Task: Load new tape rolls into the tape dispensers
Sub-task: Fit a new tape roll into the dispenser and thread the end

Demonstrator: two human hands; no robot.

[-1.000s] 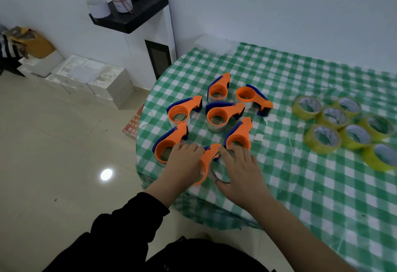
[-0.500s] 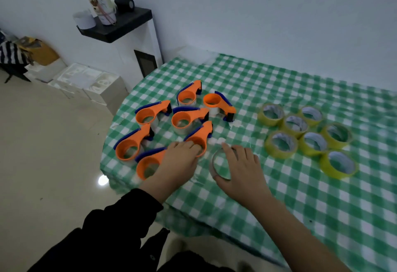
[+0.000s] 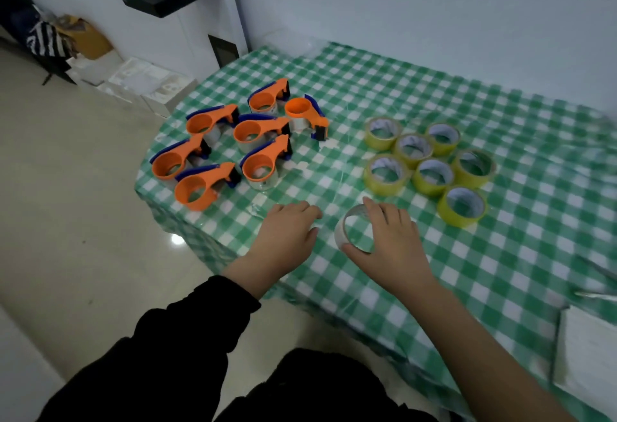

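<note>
Tablecloth [image 3: 517, 254] held yellow tape rolls [image 3: 430, 176] at two o'clock. Right hand [image 3: 392, 241] gripped a light-looking, stiff clear ring [image 3: 340, 231] by its rim; left hand [image 3: 283, 238] lay relaxed.

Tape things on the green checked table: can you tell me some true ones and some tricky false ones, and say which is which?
1. Seven orange tape dispensers lie on the checked cloth. True.
2. The yellow tape rolls are stacked in a tower. False: all seven lie flat, side by side.
3. The right hand holds a pale ring between thumb and fingers. True.
4. The left hand is gripping a dispenser. False: it holds nothing and sits near the table edge, apart from the dispensers.
5. The yellow rolls are on the right of the dispensers. True.
</note>
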